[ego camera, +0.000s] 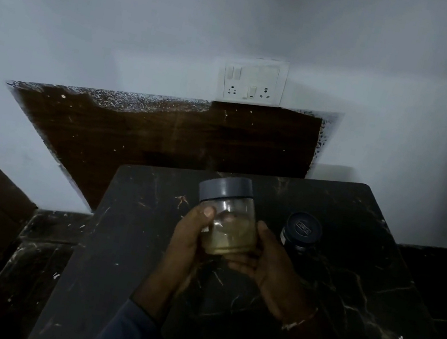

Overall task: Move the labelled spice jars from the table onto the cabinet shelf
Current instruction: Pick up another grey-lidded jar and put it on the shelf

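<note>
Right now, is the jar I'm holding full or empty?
Partly full: pale contents fill the lower part of the clear jar, held by the left hand and right hand; the glass above looks empty.

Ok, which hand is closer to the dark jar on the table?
Right. The right hand grips the clear jar just left of the dark jar, close beside it; the left hand holds the clear jar's far side, farther away.
</note>
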The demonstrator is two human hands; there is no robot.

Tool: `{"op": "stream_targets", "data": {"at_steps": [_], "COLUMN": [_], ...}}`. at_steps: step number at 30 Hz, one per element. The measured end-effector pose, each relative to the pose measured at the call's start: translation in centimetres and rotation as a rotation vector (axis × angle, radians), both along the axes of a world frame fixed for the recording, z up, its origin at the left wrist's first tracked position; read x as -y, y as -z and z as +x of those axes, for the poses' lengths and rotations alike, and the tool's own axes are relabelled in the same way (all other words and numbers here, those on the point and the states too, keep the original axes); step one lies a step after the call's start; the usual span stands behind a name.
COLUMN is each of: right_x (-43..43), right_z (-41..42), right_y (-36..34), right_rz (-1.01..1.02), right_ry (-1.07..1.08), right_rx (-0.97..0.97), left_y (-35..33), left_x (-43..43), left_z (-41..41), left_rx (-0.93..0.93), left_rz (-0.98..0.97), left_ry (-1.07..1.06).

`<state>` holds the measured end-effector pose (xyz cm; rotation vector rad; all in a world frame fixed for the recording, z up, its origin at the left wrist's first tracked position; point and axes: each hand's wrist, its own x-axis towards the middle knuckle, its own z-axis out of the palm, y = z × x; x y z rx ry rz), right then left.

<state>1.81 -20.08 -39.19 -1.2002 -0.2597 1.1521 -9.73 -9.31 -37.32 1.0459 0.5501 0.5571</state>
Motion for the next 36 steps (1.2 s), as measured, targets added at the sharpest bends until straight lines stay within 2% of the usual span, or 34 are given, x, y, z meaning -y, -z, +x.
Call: {"op": "stream_targets", "data": {"at_steps": [3, 5, 7, 9, 11, 18, 22, 24, 27, 29, 36], "right_x": [-0.2, -0.7, -0.7, -0.1, 0.7, 0.6, 0.6, 0.2, -0.2, -0.6, 0.0], "right_z": [-0.8, -1.4, -1.4, -0.8, -0.2, -0.2, 0.5, 1.0, 2.5, 4.1, 9.7], "right_y": [-0.9, -0.8, -0.7, -0.6, -0.6, -1.2, -2.2, -3.1, -5.8, -9.0, -27.1], "right_rz": [0.039, 0.033, 0.070, 0.122, 0.145, 0.191, 0.174, 0.124, 0.101, 0.134, 0.352], "right_ry": [0.022, 0.005, 0.036, 0.081, 0.109, 0.149, 0.151, 0.149, 0.143, 0.099, 0.072], "right_rx": [0.207, 0.279, 0.194, -0.016, -0.132, -0.152, -0.097, -0.006, 0.096, 0.207, 0.908], "left_y": [-0.5, -0.7, -1.0, -1.3, -1.4, -1.6, -1.7, -2.3, -4.5, -7.4, -22.5], "left_x": [0.1, 0.7, 1.0, 0.7, 0.2, -0.1, -0.3, -0.5, -0.6, -1.1, -3.0], "left_z": [-0.1, 0.0, 0.0, -0.2, -0.6, -0.1, 0.2, 0.7, 1.6, 2.9, 7.8], "left_rx": [-0.214, -0.233, -0.181, -0.163, -0.172, -0.170, -0.179, -0.151, -0.060, -0.012, 0.228], "left_rz": [0.305, 0.411, 0.396, 0.384, 0.367, 0.338, 0.279, 0.238, 0.245, 0.385, 0.840], "left_ry": [-0.046, 0.001, 0.037, 0.036, 0.033, 0.000, 0.090, 0.169, 0.155, 0.103, 0.069]}}
